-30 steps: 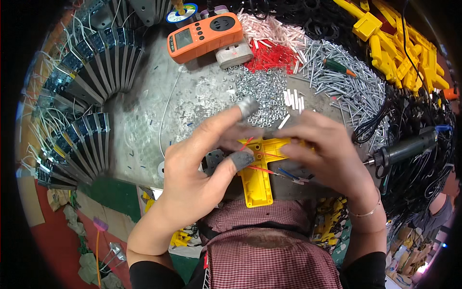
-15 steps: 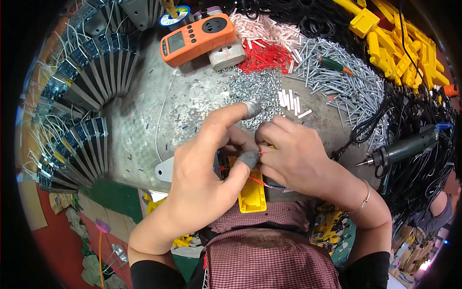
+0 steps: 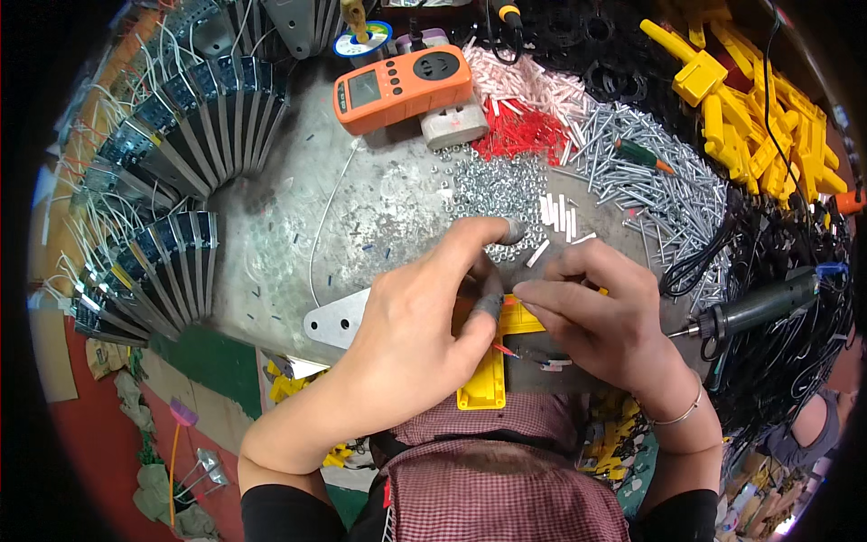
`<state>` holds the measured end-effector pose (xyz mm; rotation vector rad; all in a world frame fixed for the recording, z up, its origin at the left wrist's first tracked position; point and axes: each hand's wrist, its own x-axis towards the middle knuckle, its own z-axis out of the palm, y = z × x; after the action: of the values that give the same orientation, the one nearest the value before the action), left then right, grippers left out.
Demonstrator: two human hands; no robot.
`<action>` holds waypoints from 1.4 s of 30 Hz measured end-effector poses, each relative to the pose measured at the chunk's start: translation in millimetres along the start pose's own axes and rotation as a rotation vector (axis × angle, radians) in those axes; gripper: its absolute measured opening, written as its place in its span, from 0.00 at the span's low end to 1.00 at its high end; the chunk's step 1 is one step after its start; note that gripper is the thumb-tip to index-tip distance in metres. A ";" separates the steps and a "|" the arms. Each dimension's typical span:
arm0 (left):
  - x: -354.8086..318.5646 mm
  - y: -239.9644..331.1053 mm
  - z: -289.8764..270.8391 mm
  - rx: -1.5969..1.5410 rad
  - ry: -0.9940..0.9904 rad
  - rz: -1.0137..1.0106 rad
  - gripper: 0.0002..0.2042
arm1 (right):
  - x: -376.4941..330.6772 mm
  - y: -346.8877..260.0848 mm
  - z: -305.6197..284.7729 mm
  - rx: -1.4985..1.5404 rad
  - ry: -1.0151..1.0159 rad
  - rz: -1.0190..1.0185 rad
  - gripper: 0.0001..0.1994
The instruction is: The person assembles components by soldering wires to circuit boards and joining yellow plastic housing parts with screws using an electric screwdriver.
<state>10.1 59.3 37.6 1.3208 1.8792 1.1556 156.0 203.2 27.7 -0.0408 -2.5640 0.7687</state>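
Observation:
Over a yellow plastic housing (image 3: 483, 387) at the bench's front edge, my left hand (image 3: 420, 316) bends its thumb in towards the curled fingers. Its index finger reaches outward, with a grey covering on the tip. What lies under the thumb is hidden. My right hand (image 3: 607, 312) is just to the right, thumb and fingertips pinched together; anything between them is too small to make out. Another yellow section (image 3: 522, 317) shows between the hands. Below it, a thin red wire (image 3: 506, 350) and dark leads stick out. A grey metal plate (image 3: 336, 319) with holes lies partly under my left hand.
Metal nuts (image 3: 492, 190), white tubes (image 3: 557, 215), red parts (image 3: 517, 131) and long screws (image 3: 650, 163) lie beyond my hands. An orange multimeter (image 3: 402, 88) stands at the back. Right: an electric screwdriver (image 3: 763, 303) and yellow housings (image 3: 768, 117). Left: fanned metal plates (image 3: 194, 122) with wires.
My right hand has drawn away to the right, opening a gap from my left hand and uncovering the yellow section. The red wire no longer stretches between my fingertips. The whole view has shifted slightly.

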 end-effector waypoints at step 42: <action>-11.2 -11.9 6.1 -0.085 0.046 0.180 0.28 | -9.0 -33.8 6.1 0.925 -0.005 0.903 0.05</action>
<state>13.7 49.1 24.0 1.4500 1.7502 1.3511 164.7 170.2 37.3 -0.9147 -1.8591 2.1702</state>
